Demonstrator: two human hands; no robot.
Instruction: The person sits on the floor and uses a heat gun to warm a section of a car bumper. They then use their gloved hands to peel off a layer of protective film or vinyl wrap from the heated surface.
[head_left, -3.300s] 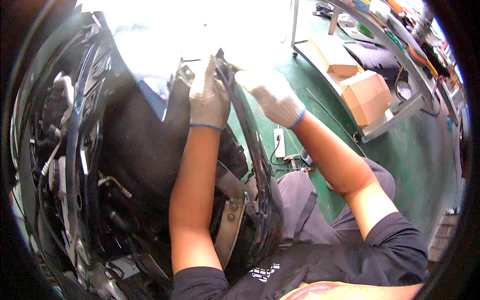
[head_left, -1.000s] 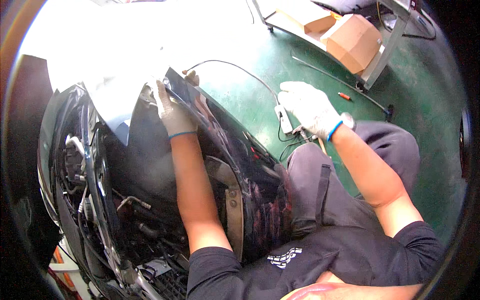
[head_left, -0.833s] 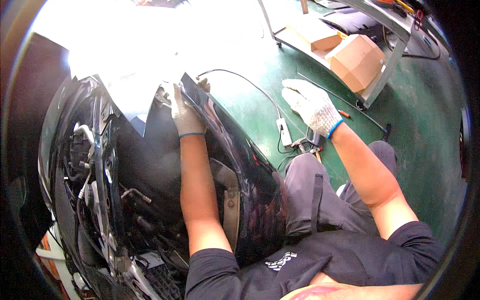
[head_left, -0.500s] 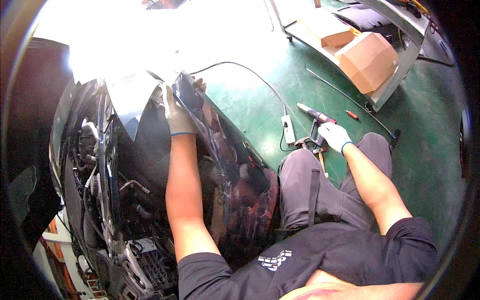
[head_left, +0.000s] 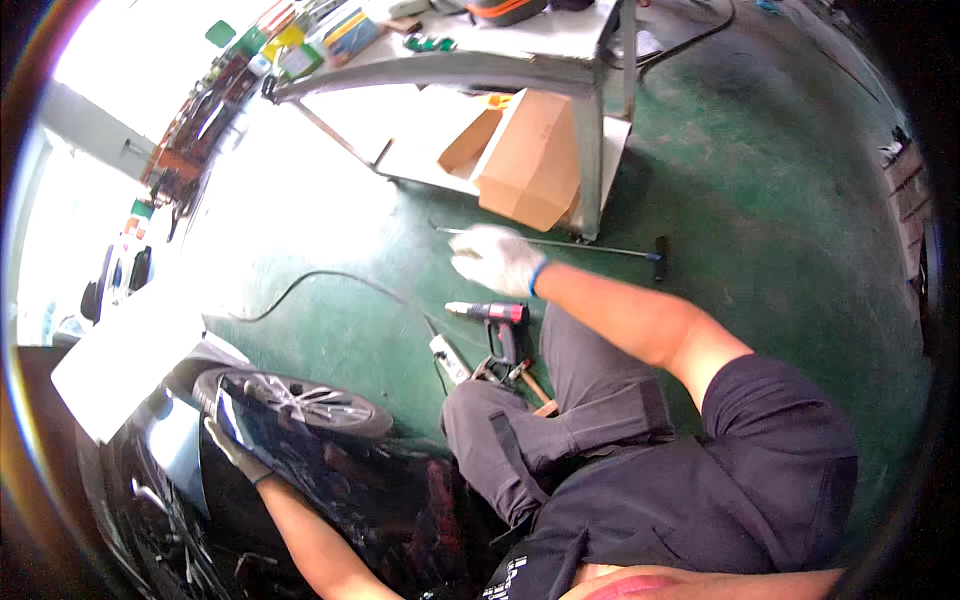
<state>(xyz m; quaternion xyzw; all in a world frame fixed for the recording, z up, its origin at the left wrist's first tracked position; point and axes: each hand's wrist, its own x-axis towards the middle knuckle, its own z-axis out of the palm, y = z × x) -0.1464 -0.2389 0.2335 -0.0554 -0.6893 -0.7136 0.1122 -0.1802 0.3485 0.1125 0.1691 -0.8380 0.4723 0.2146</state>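
Note:
At the lower left, my left hand (head_left: 235, 452), in a pale work glove, grips the edge of a dark, glossy car fender (head_left: 345, 465). Its thumb shows; the panel hides most of the other fingers. My right hand (head_left: 497, 260), also gloved, hovers over the green floor, blurred, fingers loosely apart with nothing seen in them. It partly covers a long thin metal rod (head_left: 600, 247) with a black handle. Below that hand, a black-and-red heat gun (head_left: 500, 322) stands on the floor beside my knees. A hammer (head_left: 533, 383) with a wooden handle lies next to it.
A white power strip (head_left: 449, 358) and a black cable (head_left: 350, 277) lie left of the heat gun. Ahead stands a metal cart (head_left: 590, 165) with a cardboard box (head_left: 530, 165) on its lower shelf. A car wheel (head_left: 310, 402) sits beyond the fender.
My right hand has let go of the heat gun and moved forward towards the rod. My view has swung right, bringing the cart nearer the middle. My left hand stays at the fender.

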